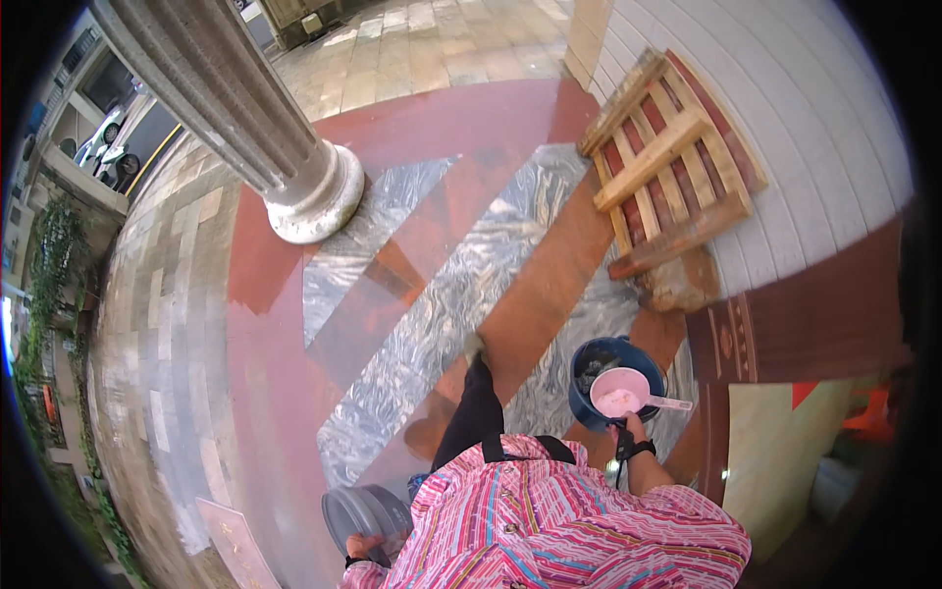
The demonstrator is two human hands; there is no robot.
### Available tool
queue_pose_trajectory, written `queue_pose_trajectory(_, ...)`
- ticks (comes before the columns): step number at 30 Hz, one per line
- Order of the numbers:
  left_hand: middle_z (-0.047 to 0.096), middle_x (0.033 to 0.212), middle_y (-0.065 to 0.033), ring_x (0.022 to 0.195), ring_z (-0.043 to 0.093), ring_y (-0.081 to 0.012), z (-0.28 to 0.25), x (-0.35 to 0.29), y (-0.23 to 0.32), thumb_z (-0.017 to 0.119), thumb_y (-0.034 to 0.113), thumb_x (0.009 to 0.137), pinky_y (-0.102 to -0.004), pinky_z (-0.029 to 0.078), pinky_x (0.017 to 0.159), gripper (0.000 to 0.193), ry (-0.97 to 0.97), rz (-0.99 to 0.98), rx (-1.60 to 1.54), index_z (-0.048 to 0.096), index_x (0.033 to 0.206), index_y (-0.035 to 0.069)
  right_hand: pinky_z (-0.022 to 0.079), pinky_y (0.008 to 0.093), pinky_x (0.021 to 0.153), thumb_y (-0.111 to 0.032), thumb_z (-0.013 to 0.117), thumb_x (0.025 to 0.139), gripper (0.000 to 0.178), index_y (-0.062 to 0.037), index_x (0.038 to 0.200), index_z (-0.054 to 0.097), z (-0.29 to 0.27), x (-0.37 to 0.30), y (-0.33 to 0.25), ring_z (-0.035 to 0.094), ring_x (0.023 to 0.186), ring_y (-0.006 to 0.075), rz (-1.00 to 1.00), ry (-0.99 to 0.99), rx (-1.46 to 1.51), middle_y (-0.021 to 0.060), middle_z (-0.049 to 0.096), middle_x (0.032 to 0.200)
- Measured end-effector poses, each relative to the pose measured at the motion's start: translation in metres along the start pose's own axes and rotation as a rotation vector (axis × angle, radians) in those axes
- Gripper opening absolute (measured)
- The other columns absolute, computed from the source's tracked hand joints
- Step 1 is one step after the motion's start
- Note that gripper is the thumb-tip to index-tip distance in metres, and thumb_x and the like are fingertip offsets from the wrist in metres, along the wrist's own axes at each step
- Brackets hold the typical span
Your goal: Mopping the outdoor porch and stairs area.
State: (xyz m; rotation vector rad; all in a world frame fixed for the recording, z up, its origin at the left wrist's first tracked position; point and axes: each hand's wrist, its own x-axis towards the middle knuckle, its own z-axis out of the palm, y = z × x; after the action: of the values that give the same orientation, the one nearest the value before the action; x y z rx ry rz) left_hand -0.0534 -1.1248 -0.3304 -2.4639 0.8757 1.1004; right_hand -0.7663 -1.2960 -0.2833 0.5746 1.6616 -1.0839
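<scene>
My right hand [633, 428] is closed at the near rim of a round dark blue bucket [581, 404], apparently on its handle; the exact grip is partly hidden. A pink dipper [620, 391] lies across the top of that bucket, its handle pointing right above my hand. Something dark and crumpled shows inside the bucket beside the dipper. Down at the lower left, my left hand [363, 546] grips the rim of a grey plastic bucket [345, 510], held beside my body. Dark bands circle both wrists.
A wooden pallet [677, 162] leans against the white panelled wall [785, 128] at right. A fluted stone column [312, 211] rises from the shiny patterned floor [442, 294]. Brown cloth [795, 334] hangs at right. Paving [167, 363] and parked vehicles [103, 147] lie left.
</scene>
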Motion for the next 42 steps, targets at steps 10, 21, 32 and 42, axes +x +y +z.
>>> queue_pose_trajectory(10, 0.068, 0.082, -0.0178, 0.077, 0.067, -0.0264, -0.168, 0.062, 0.299, 0.082, 0.042, 0.05, -0.0369, 0.051, 0.066, 0.06, -0.093, 0.05, -0.174, 0.067, 0.085, -0.005, 0.047, 0.0259, 0.037, -0.025, 0.048, 0.077, 0.034, 0.0058, 0.09, 0.049, 0.267, 0.008, -0.203, 0.053, 0.043, 0.0224, -0.119, 0.007, -0.135, 0.0196, 0.056, 0.068)
queue_pose_trajectory(21, 0.068, 0.089, -0.0193, 0.085, 0.067, -0.0276, -0.269, 0.199, 0.587, 0.08, 0.045, 0.051, -0.0369, 0.052, 0.072, 0.066, -0.12, -0.14, -0.118, 0.066, 0.089, -0.007, 0.049, 0.0304, 0.039, -0.02, 0.047, 0.075, 0.029, 0.003, 0.092, 0.051, 0.52, 0.11, -0.434, 0.055, 0.047, 0.0268, -0.023, -0.018, -0.302, 0.0204, 0.056, 0.07)
queue_pose_trajectory(32, 0.067, 0.086, -0.0238, 0.082, 0.066, -0.0338, -0.414, 0.267, 0.909, 0.078, 0.042, 0.051, -0.0389, 0.051, 0.071, 0.062, -0.122, 0.211, -0.028, 0.066, 0.087, -0.007, 0.05, 0.0223, 0.039, -0.022, 0.05, 0.078, 0.029, 0.0043, 0.087, 0.054, 0.798, 0.147, -0.666, 0.056, 0.045, 0.0217, -0.047, -0.066, -0.089, 0.0214, 0.06, 0.07)
queue_pose_trajectory(42, 0.065, 0.09, -0.0255, 0.087, 0.064, -0.0353, -0.596, 0.381, 1.207, 0.078, 0.047, 0.052, -0.0409, 0.05, 0.076, 0.065, -0.19, 0.129, -0.01, 0.066, 0.088, -0.006, 0.052, 0.0236, 0.037, -0.022, 0.048, 0.078, 0.033, 0.0042, 0.098, 0.047, 0.969, 0.146, -0.803, 0.054, 0.041, 0.0205, 0.015, 0.019, 0.029, 0.0271, 0.056, 0.079)
